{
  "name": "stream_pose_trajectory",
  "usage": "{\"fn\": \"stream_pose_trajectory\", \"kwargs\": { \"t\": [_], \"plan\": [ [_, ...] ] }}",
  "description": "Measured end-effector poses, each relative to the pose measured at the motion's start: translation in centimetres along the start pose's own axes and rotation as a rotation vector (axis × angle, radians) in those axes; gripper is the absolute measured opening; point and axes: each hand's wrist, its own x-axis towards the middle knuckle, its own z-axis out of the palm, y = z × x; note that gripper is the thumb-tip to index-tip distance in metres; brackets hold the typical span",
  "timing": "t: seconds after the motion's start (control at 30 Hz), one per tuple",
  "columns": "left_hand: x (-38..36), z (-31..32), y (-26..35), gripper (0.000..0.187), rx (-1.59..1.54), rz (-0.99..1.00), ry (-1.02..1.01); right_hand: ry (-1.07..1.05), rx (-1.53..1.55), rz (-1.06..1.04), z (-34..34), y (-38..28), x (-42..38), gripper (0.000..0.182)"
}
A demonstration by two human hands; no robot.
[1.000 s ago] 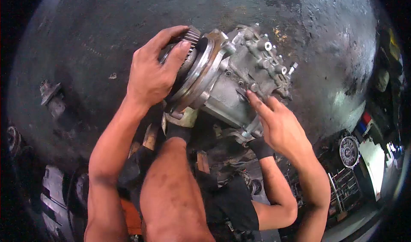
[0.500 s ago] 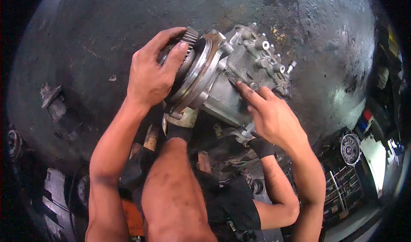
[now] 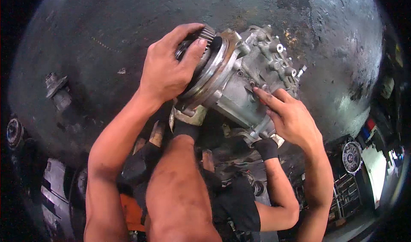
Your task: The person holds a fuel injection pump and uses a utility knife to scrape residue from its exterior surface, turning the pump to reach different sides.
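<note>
**Both hands on a tilted pump housing above a dark floor**

The grey cast-metal pump housing with a round flange (image 3: 239, 83) sits in the upper middle of the head view, raised off the dark, oil-stained concrete floor (image 3: 107, 36) and propped over the person's legs. Its long axis runs on a diagonal: the small toothed steel gear (image 3: 207, 32) and the flange point up and to the left, while the blocky end studded with short silver fittings (image 3: 278, 58) points to the right and slightly down.

The left hand (image 3: 169, 73) wraps over the gear end from the left, fingers curled across the gear and the flange's rim, thumb on the near side; it is closed around that end, which lies just under and to the right of the palm. The right hand (image 3: 293, 118) comes in from the lower right, its fingers stretched nearly flat and spread against the side of the housing below the fittings. It presses rather than clasps, and the housing lies up and to the left of it.

A black sock or cuff (image 3: 266, 148) shows just beneath the housing. Off to the left, well apart, a small rusty metal fitting (image 3: 58, 88) lies on the floor.
</note>
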Motion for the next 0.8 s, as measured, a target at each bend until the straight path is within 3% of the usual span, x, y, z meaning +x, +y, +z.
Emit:
{"fn": "stream_pose_trajectory", "kwargs": {
  "t": [0.2, 0.27, 0.47, 0.6, 0.8],
  "plan": [
    [0.2, 0.1, 0.1, 0.03, 0.018, 0.03, 0.02, 0.083, 0.073, -0.049, 0.4, 0.1, 0.6, 0.06],
    [0.0, -0.2, -0.1, 0.03, 0.029, 0.035, 0.015, 0.0, 0.074, 0.026, 0.2, 0.1, -0.2, 0.061],
    [0.1, 0.2, -0.1, 0.03, 0.003, 0.004, 0.006, 0.074, 0.069, 0.072, 1.4, -1.4, -0.1, 0.063],
    [0.0, -0.1, -0.2, 0.031, 0.026, 0.019, -0.004, 0.016, 0.175, 0.103, 1.3, -3.5, -1.7, 0.059],
    [-0.1, 0.3, -0.6, 0.032, -0.08, -0.025, -0.003, 0.182, 0.199, 0.134, 2.3, -3.4, -0.7, 0.049]
  ]
}}
